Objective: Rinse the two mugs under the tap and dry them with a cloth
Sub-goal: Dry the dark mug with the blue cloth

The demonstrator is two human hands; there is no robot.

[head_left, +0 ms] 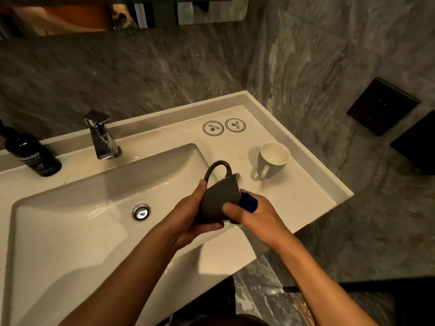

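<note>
Drying a dark grey mug with a blue cloth at the front right edge of the sink.

Gripping the mug's body, the left hand is holding it tipped on its side with the handle arching upward, while the right hand is pressing the bunched cloth against the mug's mouth end. Behind them a second mug, grey outside and white inside, is standing upright on the white counter, handle facing the camera. Two round printed coasters are lying farther back, a chrome tap and a black bottle are standing to the left, and grey marbled wall is rising beyond.
</note>
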